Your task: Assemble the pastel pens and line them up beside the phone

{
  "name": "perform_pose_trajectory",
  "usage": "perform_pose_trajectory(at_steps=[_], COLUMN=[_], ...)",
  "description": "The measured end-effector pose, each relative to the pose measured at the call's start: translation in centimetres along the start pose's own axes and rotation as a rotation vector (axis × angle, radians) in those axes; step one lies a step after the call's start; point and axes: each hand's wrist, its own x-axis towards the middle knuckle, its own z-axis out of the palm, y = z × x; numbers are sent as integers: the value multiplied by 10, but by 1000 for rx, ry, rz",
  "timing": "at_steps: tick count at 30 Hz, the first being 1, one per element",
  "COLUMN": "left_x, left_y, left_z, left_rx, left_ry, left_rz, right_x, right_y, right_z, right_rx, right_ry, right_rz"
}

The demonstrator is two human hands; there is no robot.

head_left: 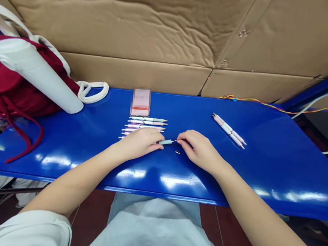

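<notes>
My left hand (pixel 144 142) is closed around the barrel of a pen (pixel 166 141), whose light green grip sticks out to the right. From the open front of that pen a thin dark refill (pixel 175 141) reaches across to my right hand (pixel 194 146), where thumb and forefinger pinch its end. A small metal pen tip (pixel 178 152) lies on the table just below the gap between my hands. Behind my left hand several pens (pixel 147 122) lie side by side in a row, partly covered by the hand.
Two pens (pixel 228 130) lie slanted on the blue table (pixel 274 158) at the right. A pinkish card-like item (pixel 141 102) is behind the row. A red bag (pixel 10 84) and a white cylinder (pixel 48 76) stand left. Yellow and red wires (pixel 253 102) run along the back edge by the cardboard (pixel 134 73).
</notes>
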Motion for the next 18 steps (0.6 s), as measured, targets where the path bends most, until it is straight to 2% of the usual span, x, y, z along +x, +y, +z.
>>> perform_pose_trajectory(at_steps=[11, 18], left_x=[0, 0], left_y=[0, 4], left_z=[3, 2], left_rx=[-33, -88], left_ry=[-14, 7], left_rz=[12, 14], right_x=[2, -1], right_y=[-5, -7], right_z=[4, 8], right_rx=[9, 143], right_ry=[-18, -11], right_rz=[2, 81])
